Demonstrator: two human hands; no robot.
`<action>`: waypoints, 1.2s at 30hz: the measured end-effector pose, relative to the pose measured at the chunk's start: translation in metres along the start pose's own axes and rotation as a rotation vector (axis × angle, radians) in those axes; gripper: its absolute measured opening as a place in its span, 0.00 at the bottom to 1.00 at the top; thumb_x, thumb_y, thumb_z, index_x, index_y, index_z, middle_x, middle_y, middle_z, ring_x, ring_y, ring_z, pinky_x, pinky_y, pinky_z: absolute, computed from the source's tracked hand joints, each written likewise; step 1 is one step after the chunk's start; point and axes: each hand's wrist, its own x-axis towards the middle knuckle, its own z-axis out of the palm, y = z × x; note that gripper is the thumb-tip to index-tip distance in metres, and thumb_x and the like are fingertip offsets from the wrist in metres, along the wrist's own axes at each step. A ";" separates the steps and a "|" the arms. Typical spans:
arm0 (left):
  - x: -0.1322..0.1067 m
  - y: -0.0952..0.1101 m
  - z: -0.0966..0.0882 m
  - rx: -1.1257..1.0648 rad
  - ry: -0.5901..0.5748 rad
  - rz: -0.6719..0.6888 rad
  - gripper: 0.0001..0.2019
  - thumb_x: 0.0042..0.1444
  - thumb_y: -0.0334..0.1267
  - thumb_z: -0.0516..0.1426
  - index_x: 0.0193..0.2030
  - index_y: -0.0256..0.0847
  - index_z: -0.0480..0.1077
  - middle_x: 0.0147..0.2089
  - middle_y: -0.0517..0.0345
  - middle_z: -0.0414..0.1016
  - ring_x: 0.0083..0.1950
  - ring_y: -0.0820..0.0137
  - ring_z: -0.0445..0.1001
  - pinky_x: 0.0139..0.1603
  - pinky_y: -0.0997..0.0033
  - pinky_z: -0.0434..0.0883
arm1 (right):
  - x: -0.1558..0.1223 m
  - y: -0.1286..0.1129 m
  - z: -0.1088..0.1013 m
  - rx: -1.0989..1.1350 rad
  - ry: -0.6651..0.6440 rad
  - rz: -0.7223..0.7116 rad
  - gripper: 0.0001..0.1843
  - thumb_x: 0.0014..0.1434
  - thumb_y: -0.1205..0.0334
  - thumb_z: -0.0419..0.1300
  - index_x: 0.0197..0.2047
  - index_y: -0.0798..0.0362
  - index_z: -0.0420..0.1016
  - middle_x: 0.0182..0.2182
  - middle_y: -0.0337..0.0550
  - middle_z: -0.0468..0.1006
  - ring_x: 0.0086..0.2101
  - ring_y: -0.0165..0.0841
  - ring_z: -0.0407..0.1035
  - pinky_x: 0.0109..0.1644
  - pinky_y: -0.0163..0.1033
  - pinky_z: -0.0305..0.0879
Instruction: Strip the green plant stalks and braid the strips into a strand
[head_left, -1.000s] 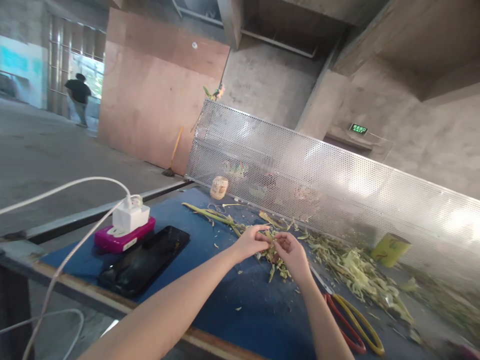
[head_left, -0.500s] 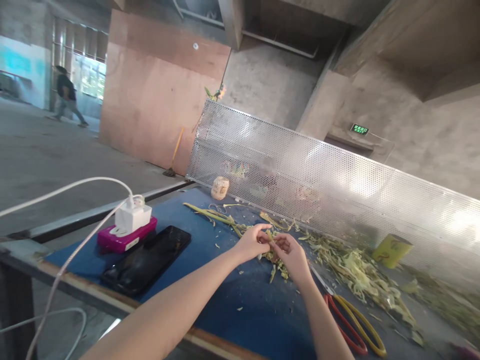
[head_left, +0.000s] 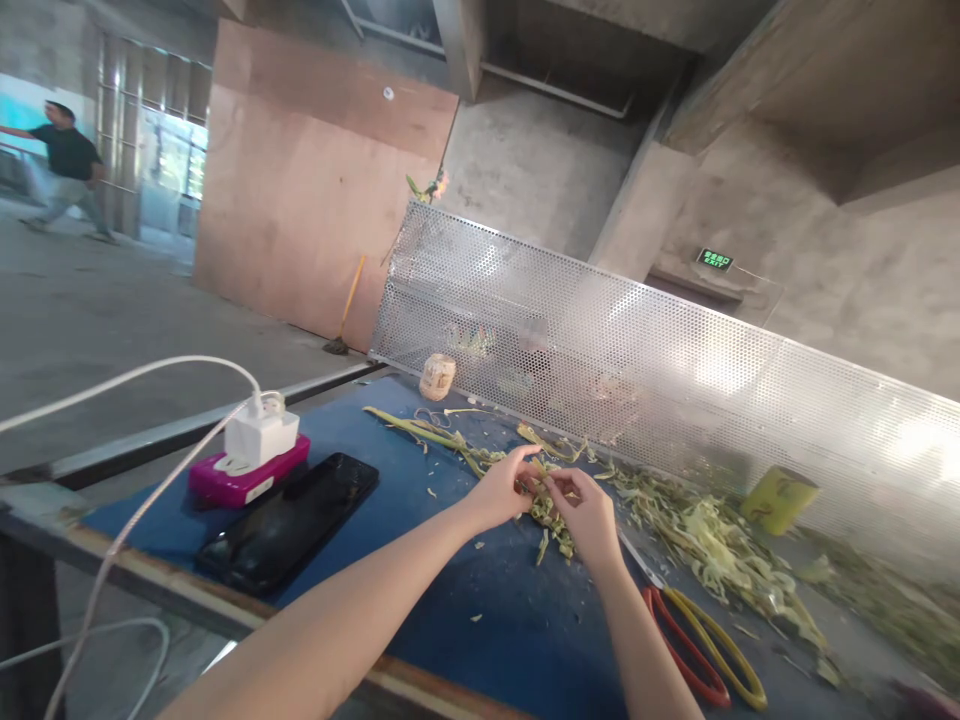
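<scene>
My left hand [head_left: 501, 492] and my right hand [head_left: 586, 508] meet over the blue tabletop [head_left: 480, 585], each with its fingers closed. Pinched between them is a thin yellow-green plant strip [head_left: 541, 467], mostly covered by the fingers. Below the hands lies a small heap of curled plant strips [head_left: 551, 520]. Long green stalks [head_left: 420, 428] stretch away to the left. Beside my right forearm rest scissors [head_left: 701, 640] with one red and one yellow handle.
A black phone [head_left: 292, 525] and a magenta power strip [head_left: 251, 475] with a white charger [head_left: 261, 432] lie at left. Loose plant strips [head_left: 712, 545] and a yellow-green can [head_left: 780, 498] are at right. Behind stand a twine roll [head_left: 437, 377] and a perforated metal screen [head_left: 600, 330].
My fingers have shifted slightly around the strip, while both hands stay at the same place. In the background, a person has walked to the left. The view has moved a little.
</scene>
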 end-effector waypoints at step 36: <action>0.000 0.014 -0.001 -0.084 0.222 -0.033 0.29 0.44 0.32 0.59 0.55 0.36 0.58 0.34 0.49 0.77 0.33 0.66 0.74 0.34 0.67 0.70 | 0.002 0.004 0.005 0.721 -0.116 0.386 0.17 0.36 0.51 0.67 0.25 0.55 0.71 0.20 0.37 0.71 0.25 0.29 0.68 0.39 0.42 0.72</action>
